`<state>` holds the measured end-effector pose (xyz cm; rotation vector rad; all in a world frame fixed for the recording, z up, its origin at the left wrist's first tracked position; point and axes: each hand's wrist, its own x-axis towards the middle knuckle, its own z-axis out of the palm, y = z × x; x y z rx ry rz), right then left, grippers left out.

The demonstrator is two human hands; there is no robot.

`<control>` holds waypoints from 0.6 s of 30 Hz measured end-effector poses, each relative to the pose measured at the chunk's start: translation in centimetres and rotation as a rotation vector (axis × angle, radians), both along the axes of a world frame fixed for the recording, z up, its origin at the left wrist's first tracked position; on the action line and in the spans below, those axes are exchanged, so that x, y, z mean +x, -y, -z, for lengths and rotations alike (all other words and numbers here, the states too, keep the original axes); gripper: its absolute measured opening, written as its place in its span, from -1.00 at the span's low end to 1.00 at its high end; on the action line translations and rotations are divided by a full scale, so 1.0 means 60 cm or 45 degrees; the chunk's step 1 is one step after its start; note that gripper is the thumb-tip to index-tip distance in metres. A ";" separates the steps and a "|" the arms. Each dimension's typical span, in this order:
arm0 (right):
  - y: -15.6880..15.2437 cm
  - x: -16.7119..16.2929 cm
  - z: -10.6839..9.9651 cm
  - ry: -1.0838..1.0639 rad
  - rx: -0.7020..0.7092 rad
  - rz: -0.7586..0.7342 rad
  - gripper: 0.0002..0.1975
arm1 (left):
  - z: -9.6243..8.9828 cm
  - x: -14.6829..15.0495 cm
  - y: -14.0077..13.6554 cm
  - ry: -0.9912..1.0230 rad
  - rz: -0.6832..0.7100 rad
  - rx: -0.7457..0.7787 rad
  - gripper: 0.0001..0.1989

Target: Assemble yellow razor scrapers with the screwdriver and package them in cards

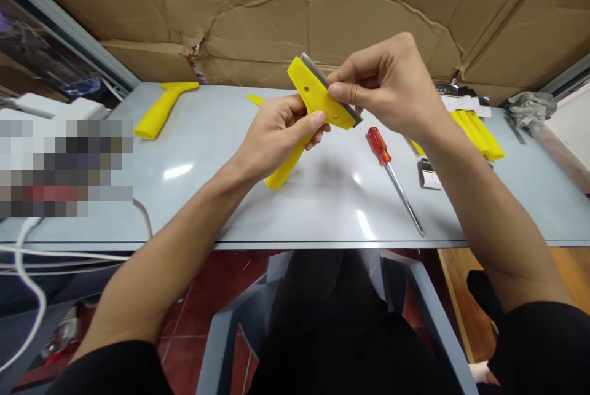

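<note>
A yellow scraper [316,93] is held up above the table, its head tilted toward the upper left and its handle pointing down. Along the head's far edge runs a dark metal blade [352,113]. My left hand [281,128] wraps around the neck of the scraper, thumb on top. With thumb and fingertips, my right hand [382,85] pinches the head at the blade edge; the fingertips behind it are partly hidden. Two screw points show on the head. Below my right hand lies a screwdriver [378,145] with a red handle.
Another yellow scraper handle [159,113] lies at the table's left. Several yellow handles [479,134], small black-and-white packets [429,175] and a grey cloth [530,111] are on the right. Cardboard [322,20] stands behind the table [198,211]. White cables [27,260] hang at left.
</note>
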<state>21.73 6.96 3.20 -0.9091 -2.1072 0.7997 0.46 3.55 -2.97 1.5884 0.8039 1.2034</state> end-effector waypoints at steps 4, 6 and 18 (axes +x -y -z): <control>0.008 0.004 -0.004 -0.002 0.038 0.055 -0.55 | 0.000 -0.003 -0.002 0.013 0.017 0.033 -0.78; 0.014 -0.001 0.000 -0.075 0.063 0.091 -0.48 | 0.000 -0.004 -0.002 0.006 0.004 0.045 -0.75; 0.040 -0.024 0.015 -0.081 0.144 0.273 -0.45 | -0.002 0.000 0.004 -0.076 -0.168 0.023 -0.56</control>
